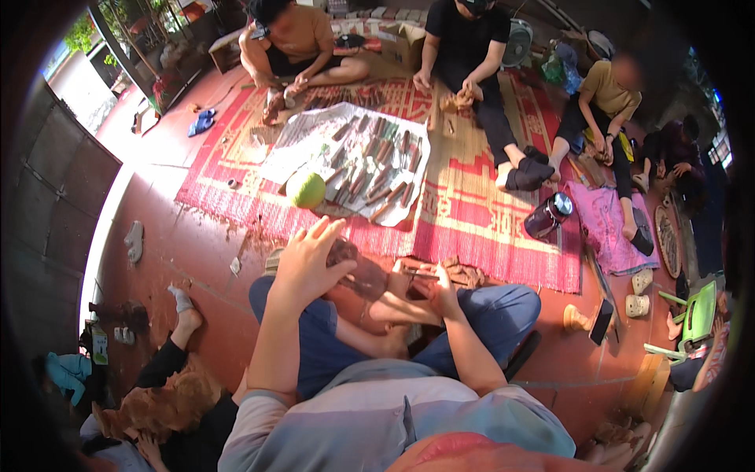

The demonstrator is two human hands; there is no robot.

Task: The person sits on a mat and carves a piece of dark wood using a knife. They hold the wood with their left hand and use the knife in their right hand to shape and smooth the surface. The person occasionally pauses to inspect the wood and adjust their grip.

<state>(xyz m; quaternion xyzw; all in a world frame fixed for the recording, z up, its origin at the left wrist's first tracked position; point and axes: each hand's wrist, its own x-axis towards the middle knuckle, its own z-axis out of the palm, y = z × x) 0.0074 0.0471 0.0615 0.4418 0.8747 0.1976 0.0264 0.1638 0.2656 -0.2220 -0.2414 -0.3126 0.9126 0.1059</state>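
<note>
Seated cross-legged at centre frame, working a dark brown lump of clay over the lap. Left hand laid on that lump with fingers spread and raised, pressing rather than clenched. Right hand curled around a thin dark stick-like tool, tip aimed toward the lump; whether the grip is tight, hard to tell through the fisheye blur. Judged as a shaping or trimming step, midway. Next move likely calling for a steady left hold on the lump and a light, controlled stroke of the tool along its edge. More reddish clay scraps lying just beyond the right hand, at the near edge of the red patterned woven mat. As for containers: a dark cylindrical flask with a pale lid tipped on the mat at right of centre, contents not visible. A white sheet in the upper middle bearing rows of brown clay sticks, with a round green fruit at its lower left corner. Other people sitting along the top of the frame, hands busy with their own clay.
</note>
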